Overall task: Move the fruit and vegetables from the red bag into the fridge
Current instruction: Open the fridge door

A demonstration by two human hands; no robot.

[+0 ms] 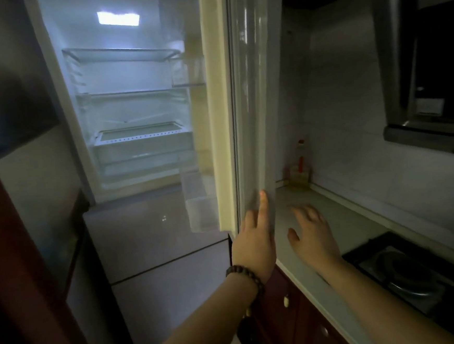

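The fridge (131, 79) stands open and lit, with bare glass shelves and a clear drawer (142, 148) low inside. Its door (222, 104) is swung out toward me, edge on, with clear door bins (199, 201). My left hand (255, 240), a bead bracelet on the wrist, lies flat against the door's outer edge near its bottom, index finger pointing up. My right hand (313, 233) hovers over the countertop just right of the door, fingers spread, holding nothing. No red bag, fruit or vegetables are in view.
A pale countertop (332, 217) runs along the right wall, with a bottle (300, 166) in its far corner and a gas hob (407, 271) nearer me. A range hood (424, 75) hangs above. Red cabinets (294, 310) sit under the counter. The fridge's lower doors (158, 245) are closed.
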